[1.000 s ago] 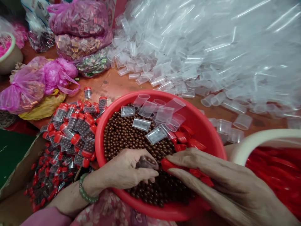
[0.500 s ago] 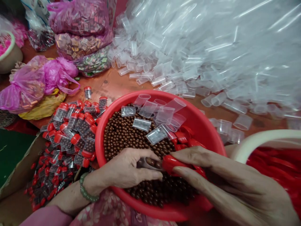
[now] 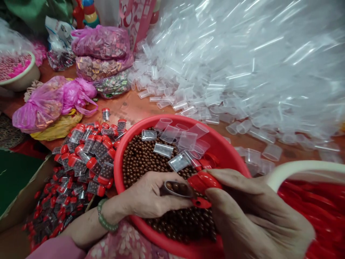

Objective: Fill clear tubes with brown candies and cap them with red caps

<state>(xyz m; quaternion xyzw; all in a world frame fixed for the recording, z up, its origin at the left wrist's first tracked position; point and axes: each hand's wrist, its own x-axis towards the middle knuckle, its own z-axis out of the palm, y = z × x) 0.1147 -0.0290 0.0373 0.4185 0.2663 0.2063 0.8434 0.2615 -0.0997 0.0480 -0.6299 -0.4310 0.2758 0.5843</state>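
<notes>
My left hand (image 3: 153, 194) grips a clear flattened plastic tube (image 3: 179, 189) whose open end shows brown balls inside. Thumb and fingers of my right hand (image 3: 250, 208) pinch a red plastic cap (image 3: 206, 181) close to that open end. A second red piece with a small hole (image 3: 201, 203) shows just below, partly behind the fingers. Both hands are over a red basin (image 3: 118, 162) holding many small brown balls (image 3: 142, 154). On the balls lie several clear tubes (image 3: 188, 140) and some red caps (image 3: 211, 158), the caps partly hidden by my right hand.
Filled red-capped containers (image 3: 99, 151) are heaped left of the basin, more in a cardboard box (image 3: 27, 190). A large pile of clear tubes (image 3: 202, 79) covers the back right. A white tub (image 3: 302, 167) of red pieces stands right. Pink bags (image 3: 40, 104) sit back left.
The view has shifted, so the table's things sit lower and the back left shows more. My right hand has tilted the red cap up, and the tube's open end now shows more fully.
</notes>
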